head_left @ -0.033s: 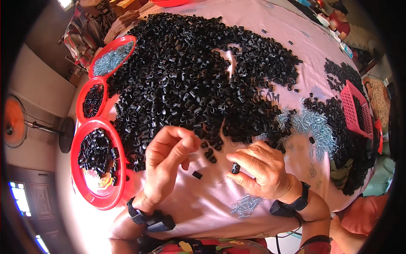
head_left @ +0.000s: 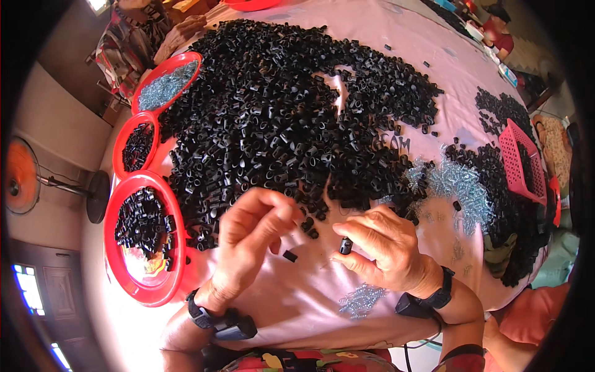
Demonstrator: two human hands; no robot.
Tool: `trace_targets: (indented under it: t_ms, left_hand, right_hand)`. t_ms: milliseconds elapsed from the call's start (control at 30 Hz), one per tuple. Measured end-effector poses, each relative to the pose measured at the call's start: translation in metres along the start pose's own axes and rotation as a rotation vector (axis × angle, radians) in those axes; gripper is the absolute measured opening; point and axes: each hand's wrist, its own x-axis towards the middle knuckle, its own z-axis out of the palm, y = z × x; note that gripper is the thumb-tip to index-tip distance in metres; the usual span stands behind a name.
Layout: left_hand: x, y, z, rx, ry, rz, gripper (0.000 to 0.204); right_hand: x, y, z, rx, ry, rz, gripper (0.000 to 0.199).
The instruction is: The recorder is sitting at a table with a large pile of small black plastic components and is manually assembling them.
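Observation:
My right hand (head_left: 383, 248) pinches a small black plastic cord lock piece (head_left: 345, 246) upright between thumb and fingers, with a hole in its side. To its left, my left hand (head_left: 254, 232) is closed with thumb and fingertips together; anything between them is too small or hidden to make out. Below the left fingertips, one loose black piece (head_left: 289, 255) lies on the pink cloth (head_left: 260, 285). A large heap of hollow black pieces (head_left: 266, 124) spreads beyond both hands. A little pile of small metal springs (head_left: 361, 301) lies just below my right hand.
Three red plates stand along the left: near (head_left: 113, 266) and middle (head_left: 118, 149) with black pieces, far (head_left: 194, 62) with springs. More springs (head_left: 462, 186) and a pink basket (head_left: 513, 158) are at right. Other people sit around the table; a fan (head_left: 23, 177) stands at left.
My left hand has shifted slightly to the right, toward my right hand. The right hand still holds the cord lock piece in almost the same place.

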Motion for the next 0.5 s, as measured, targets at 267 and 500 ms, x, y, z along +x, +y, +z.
trace_targets:
  t_ms: [267,500]
  left_hand:
    - [-0.017,-0.005,0.024,0.108,-0.371,-0.084,0.024]
    - [-0.022,0.004,0.017,0.105,-0.416,-0.204,0.028]
  right_hand:
    - [0.005,-0.014,0.001,-0.012,0.014,-0.084,0.056]
    - [0.004,-0.020,-0.002,0.052,0.045,-0.069,0.055]
